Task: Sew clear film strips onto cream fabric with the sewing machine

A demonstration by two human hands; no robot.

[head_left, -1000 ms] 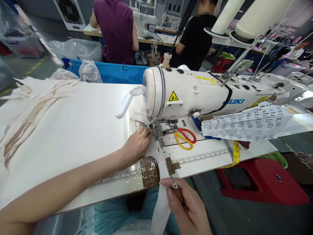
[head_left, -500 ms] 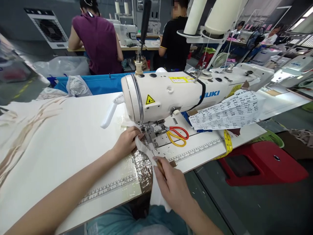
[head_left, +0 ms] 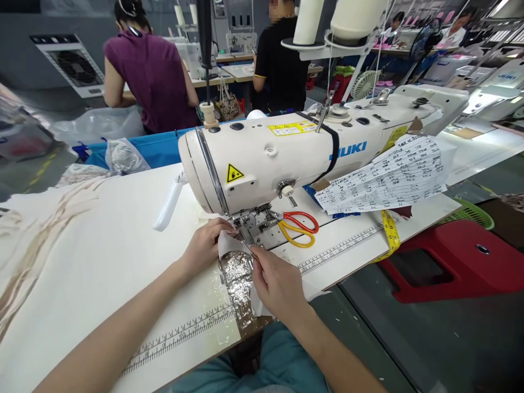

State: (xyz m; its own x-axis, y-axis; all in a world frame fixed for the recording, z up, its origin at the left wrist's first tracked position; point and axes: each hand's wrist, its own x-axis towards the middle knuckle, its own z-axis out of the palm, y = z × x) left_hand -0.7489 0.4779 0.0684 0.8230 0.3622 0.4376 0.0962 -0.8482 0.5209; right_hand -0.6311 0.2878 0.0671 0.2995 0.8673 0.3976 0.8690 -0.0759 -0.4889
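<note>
- White cloth strip (head_left: 227,244), centre of the frame: its upper part runs between the two hands, beside the sewing machine (head_left: 254,158); a lower part shows beneath the right hand (head_left: 278,281), pointing toward the bottom edge.
- Left hand (head_left: 202,248) pinches the strip; the right closes around a slim tool, mostly hidden.
- White surface (head_left: 123,234) spans left to right.
- Red stool (head_left: 470,262), lower right.

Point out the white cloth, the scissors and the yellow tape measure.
White cloth (head_left: 228,245), head view: upper visible part.
Scissors (head_left: 302,213), head view: red handle.
Yellow tape measure (head_left: 391,232), head view: middle of visible length.
</note>
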